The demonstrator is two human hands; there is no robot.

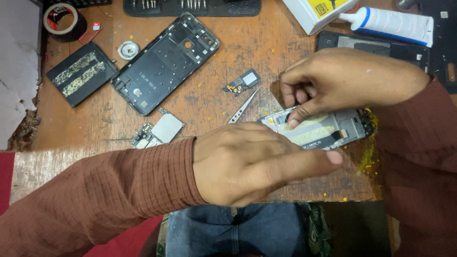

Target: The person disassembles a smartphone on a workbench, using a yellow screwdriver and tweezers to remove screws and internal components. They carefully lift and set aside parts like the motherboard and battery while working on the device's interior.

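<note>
step: peeling glue strips, i judge | phone frame (pixel 328 129) right of tweezers (pixel 243 106) | right hand (pixel 342 81) fingers pinched on strip inside frame | left hand (pixel 252 162) flat, fingers extended, steadying frame, gripping nothing | next: slow, even pull

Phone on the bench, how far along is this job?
Done: the phone is stripped, with its back frame, battery, circuit board and a small module lying apart on the table. In hand: the left hand steadies the screen assembly while the right hand pinches something at its top edge. Left: nothing is refitted yet.
</note>
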